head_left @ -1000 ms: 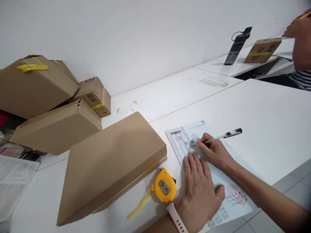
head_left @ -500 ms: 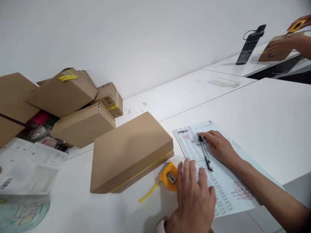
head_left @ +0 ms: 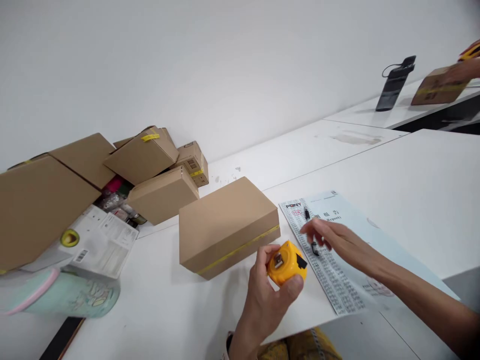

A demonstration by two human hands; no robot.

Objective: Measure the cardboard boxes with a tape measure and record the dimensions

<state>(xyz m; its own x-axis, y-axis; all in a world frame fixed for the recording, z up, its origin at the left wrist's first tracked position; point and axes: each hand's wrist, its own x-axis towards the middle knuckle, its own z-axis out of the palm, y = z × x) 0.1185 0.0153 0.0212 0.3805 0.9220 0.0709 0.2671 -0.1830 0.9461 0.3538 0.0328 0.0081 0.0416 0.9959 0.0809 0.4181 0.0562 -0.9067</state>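
Observation:
In my left hand [head_left: 268, 292] is a yellow tape measure [head_left: 288, 265], lifted above the table's front edge with the thumb and fingers around its case. My right hand [head_left: 333, 237] hovers over a printed light-blue report sheet [head_left: 375, 245], its fingers loosely bent and apart, holding nothing I can see. Below those fingers a black pen [head_left: 307, 214] lies on the sheet's left strip of small print, its middle partly hidden by the hand. Just beyond my left hand sits a closed cardboard box [head_left: 228, 225] with yellow tape along its side.
Cardboard boxes [head_left: 142, 155] are piled at the left, with a white package [head_left: 105, 240] and a mint-green container [head_left: 90, 297] before them. At the far right stands a dark water bottle [head_left: 393, 85]. Another person's hand [head_left: 463, 71] is on a small taped box [head_left: 437, 90].
My left hand has picked the tape measure up off the table. My right hand has come away from the pen, which now lies further left on the sheet. The view has shifted.

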